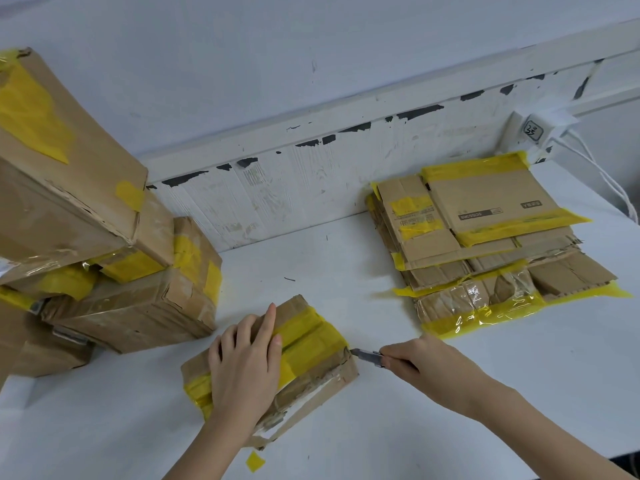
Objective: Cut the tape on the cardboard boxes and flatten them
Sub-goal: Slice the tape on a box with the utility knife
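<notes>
Head view, nearest first: a loose scrap of yellow tape point(255, 461) lies on the white table point(346, 271) just near of the small cardboard box point(311, 372) being worked on, which sits near-centre, lying flat and banded with yellow tape across its top. The left hand point(244, 368) rests on that box, palm down with fingers fairly straight and spread over the top face, apparently pinning it so it will not slide under the blade. To the right, the right hand point(412, 358) has its fingers curled round the handle of a utility knife point(369, 356), whose tip meets the box's right end at the tape seam, probably to slit it there. Farther left stands a pile of still-taped boxes point(104, 254), stacked unevenly and leaning, likely awaiting their turn. Farther right, a stack of flattened cardboard point(485, 244) lies against the scuffed white back panel point(311, 178), seemingly the done pile, kept well apart from the uncut ones.
</notes>
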`<action>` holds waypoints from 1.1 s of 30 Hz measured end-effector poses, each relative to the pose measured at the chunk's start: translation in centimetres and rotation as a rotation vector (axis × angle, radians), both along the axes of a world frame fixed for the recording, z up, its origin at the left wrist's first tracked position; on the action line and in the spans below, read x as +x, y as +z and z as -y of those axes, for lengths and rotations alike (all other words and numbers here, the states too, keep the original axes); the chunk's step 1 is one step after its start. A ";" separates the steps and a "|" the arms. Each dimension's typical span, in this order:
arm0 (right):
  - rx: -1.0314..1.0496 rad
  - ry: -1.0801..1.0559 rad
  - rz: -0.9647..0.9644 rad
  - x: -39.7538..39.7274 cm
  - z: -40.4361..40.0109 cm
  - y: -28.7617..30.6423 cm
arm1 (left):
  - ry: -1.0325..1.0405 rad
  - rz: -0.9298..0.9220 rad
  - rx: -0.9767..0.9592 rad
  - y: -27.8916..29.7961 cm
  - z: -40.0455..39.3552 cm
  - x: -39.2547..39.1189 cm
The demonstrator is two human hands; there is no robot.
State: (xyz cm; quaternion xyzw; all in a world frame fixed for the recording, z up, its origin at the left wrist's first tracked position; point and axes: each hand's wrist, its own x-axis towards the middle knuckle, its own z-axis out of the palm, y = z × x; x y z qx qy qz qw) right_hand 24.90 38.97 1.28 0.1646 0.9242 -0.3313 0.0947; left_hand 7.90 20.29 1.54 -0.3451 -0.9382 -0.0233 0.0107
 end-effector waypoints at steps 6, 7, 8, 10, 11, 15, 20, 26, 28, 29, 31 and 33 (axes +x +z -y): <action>-0.186 -0.204 -0.018 0.6 0.1 -0.4 | 0.013 0.013 0.000 0.1 -0.1 -0.3; -0.266 -0.282 -0.047 0.7 0.3 -0.4 | 0.036 0.023 -0.045 0.1 -0.1 -0.6; -0.356 -0.360 -0.077 0.7 0.6 -0.4 | 0.069 0.068 -0.099 0.0 -0.1 -1.1; -0.513 -0.484 -0.129 0.3 1.2 -0.2 | 0.146 0.208 -0.113 0.2 0.2 -2.2; -0.546 -0.510 -0.146 0.0 1.6 -0.1 | 0.186 0.302 -0.101 0.4 0.4 -2.6; -0.560 -0.457 -0.134 -2.1 4.0 0.7 | 0.294 0.395 0.034 0.8 1.9 -2.5; -0.552 -0.415 -0.059 -4.3 6.3 0.9 | 0.324 0.327 0.097 0.8 3.4 -1.5; -0.482 -0.400 -0.078 -6.5 6.6 0.1 | -0.026 -0.033 -0.054 1.3 5.0 -1.5; -0.504 -0.405 -0.117 -7.4 6.1 -0.1 | -0.087 -0.043 -0.112 1.4 5.9 -1.7; -0.488 -0.395 -0.138 -7.9 5.8 -0.2 | -0.119 -0.046 -0.128 1.5 6.2 -1.7; -0.452 -0.366 -0.179 -9.3 5.1 -0.2 | -0.189 -0.019 -0.139 1.4 6.8 -1.5; -0.424 -0.333 -0.199 -10.9 4.6 0.0 | -0.267 -0.005 -0.126 1.4 6.9 -0.9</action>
